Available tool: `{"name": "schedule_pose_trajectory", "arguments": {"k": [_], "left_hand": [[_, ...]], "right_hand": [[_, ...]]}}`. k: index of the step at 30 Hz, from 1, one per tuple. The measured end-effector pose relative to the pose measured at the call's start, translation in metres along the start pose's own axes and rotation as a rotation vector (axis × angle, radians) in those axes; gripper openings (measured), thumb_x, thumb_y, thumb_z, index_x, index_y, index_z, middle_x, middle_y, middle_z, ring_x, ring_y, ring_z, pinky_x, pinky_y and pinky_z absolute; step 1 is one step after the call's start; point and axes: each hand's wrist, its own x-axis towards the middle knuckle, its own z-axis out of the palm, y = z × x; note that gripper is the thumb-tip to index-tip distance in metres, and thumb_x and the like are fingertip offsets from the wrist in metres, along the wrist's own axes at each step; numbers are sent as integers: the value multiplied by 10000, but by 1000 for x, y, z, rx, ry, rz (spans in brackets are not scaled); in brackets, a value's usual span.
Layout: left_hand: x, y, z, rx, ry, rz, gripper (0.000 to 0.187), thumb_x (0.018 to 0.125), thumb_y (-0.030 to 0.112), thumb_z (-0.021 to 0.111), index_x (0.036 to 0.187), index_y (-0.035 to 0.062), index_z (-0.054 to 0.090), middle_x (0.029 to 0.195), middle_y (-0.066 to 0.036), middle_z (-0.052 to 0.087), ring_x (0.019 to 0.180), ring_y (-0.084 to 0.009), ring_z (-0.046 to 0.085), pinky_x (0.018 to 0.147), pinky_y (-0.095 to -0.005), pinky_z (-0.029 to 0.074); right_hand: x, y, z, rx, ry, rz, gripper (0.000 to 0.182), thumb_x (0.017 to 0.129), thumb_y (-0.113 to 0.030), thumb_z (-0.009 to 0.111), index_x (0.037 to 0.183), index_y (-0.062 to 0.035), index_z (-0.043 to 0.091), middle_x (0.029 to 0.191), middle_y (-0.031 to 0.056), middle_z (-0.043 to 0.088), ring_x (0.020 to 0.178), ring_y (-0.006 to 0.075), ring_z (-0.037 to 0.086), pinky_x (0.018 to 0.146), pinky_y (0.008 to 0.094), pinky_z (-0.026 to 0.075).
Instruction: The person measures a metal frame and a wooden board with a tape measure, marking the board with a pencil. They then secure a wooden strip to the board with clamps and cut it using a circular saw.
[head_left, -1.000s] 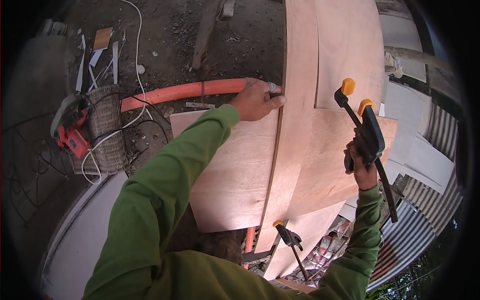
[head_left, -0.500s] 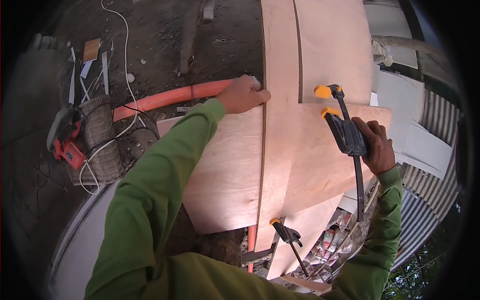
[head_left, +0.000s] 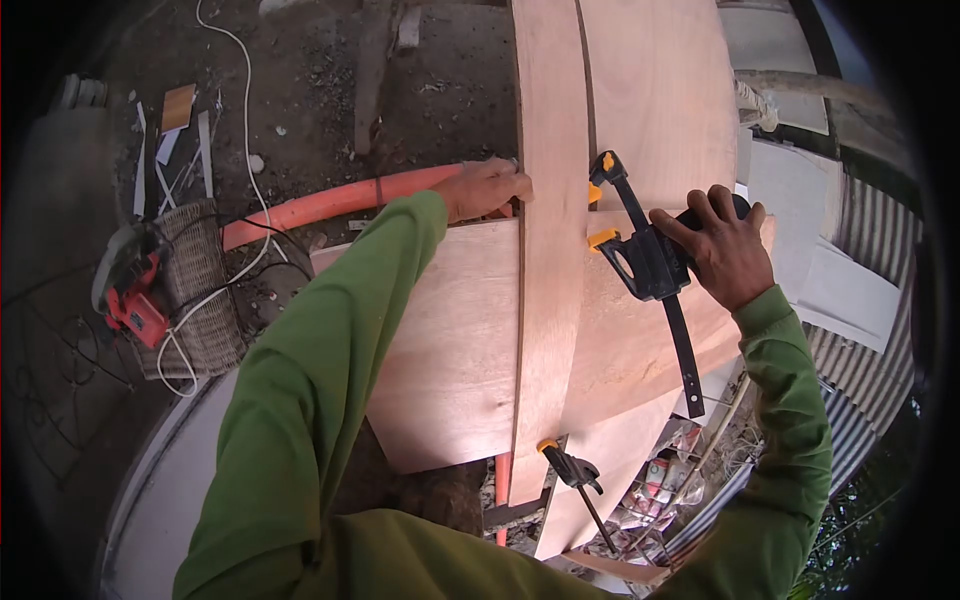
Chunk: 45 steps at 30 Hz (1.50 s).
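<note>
My right hand (head_left: 725, 245) is wrapped round the black handle of a bar clamp (head_left: 655, 262) with orange pads. The clamp's jaws are at the right edge of a long narrow wooden strip (head_left: 550, 240), above a plywood sheet (head_left: 630, 330). My left hand (head_left: 485, 190) is closed at the strip's left edge, thumb and fingers against it; what lies under the fingers is hidden. Left of the strip is another plywood panel (head_left: 450, 340). A second clamp (head_left: 573, 468) with an orange pad sits at the strip's lower end.
An orange pipe (head_left: 330, 208) runs behind my left hand. A red power saw (head_left: 138, 300) rests by a woven mat (head_left: 195, 270) at the left, with a white cord (head_left: 248, 110). Corrugated sheets (head_left: 865, 270) and white boards (head_left: 850, 295) lie at the right.
The clamp in my right hand has moved left, its jaws now at the strip's right edge. My right hand has shifted up and left. My left hand stays at the strip's left edge.
</note>
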Motion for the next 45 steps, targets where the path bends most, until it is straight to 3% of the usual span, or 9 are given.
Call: {"name": "schedule_pose_trajectory", "arguments": {"k": [2, 6, 8, 18, 20, 26, 38, 43, 45], "left_hand": [[7, -8, -2, -13, -97, -21, 428, 780, 379, 552, 901, -22, 643, 938, -102, 625, 806, -178, 588, 734, -294, 465], [7, -2, -1, 2, -80, -52, 431, 785, 390, 548, 900, -15, 640, 950, -104, 610, 818, -182, 581, 728, -295, 462], [3, 2, 3, -133, -59, -41, 255, 820, 191, 520, 737, -39, 593, 720, -23, 531, 705, -109, 473, 682, -255, 400], [11, -15, 3, -138, -54, 19, 231, 816, 182, 511, 790, -29, 602, 762, -47, 568, 721, -129, 523, 673, -279, 446], [10, -18, -1, 57, -46, 28, 428, 799, 375, 528, 885, -26, 651, 865, -109, 634, 832, -202, 593, 752, -308, 456], [8, -14, 3, -33, -61, 18, 403, 811, 362, 508, 905, 2, 661, 904, -128, 649, 860, -244, 603, 803, -323, 448], [20, -35, -2, 69, -86, 151, 378, 833, 348, 535, 965, 10, 641, 905, -112, 616, 856, -220, 585, 795, -339, 445], [20, -50, -2, 219, -87, 467, 369, 838, 335, 558, 992, 6, 621, 890, -103, 589, 839, -208, 571, 779, -347, 445], [8, -40, 0, 365, -10, 695, 422, 856, 492, 571, 915, 84, 661, 757, -113, 618, 701, -234, 610, 664, -374, 465]], "right_hand": [[2, -1, 0, 15, -40, -14, 467, 818, -150, 607, 1232, -342, 513, 1099, 41, 473, 1079, 250, 449, 756, 566, 373], [1, -7, 2, -124, 80, -68, 494, 795, -159, 635, 1240, -335, 513, 1089, 27, 487, 1097, 265, 441, 749, 550, 372], [4, -1, 1, -120, 63, -103, 457, 802, -180, 638, 1216, -346, 535, 1065, 0, 503, 1084, 247, 445, 750, 520, 373], [14, -17, -18, -147, 132, -204, 315, 792, -223, 646, 1098, -279, 600, 986, -6, 521, 1001, 249, 480, 750, 534, 380], [22, -14, -14, -152, 147, -209, 306, 798, -213, 640, 1091, -290, 600, 990, -11, 527, 995, 244, 488, 752, 531, 380], [65, 10, -17, 116, -187, -312, 427, 752, -147, 702, 1119, -353, 634, 975, -35, 598, 992, 203, 567, 753, 416, 459], [88, 25, -10, 274, -343, -412, 383, 709, -85, 696, 1066, -156, 580, 964, 45, 602, 938, 274, 611, 807, 406, 520], [88, 26, -3, 268, -366, -302, 443, 718, -120, 699, 1134, -225, 589, 925, 83, 579, 892, 299, 611, 809, 414, 519], [86, 24, -4, 293, -393, -266, 459, 720, -127, 700, 1149, -245, 588, 928, 84, 579, 884, 296, 611, 815, 410, 517]]}}
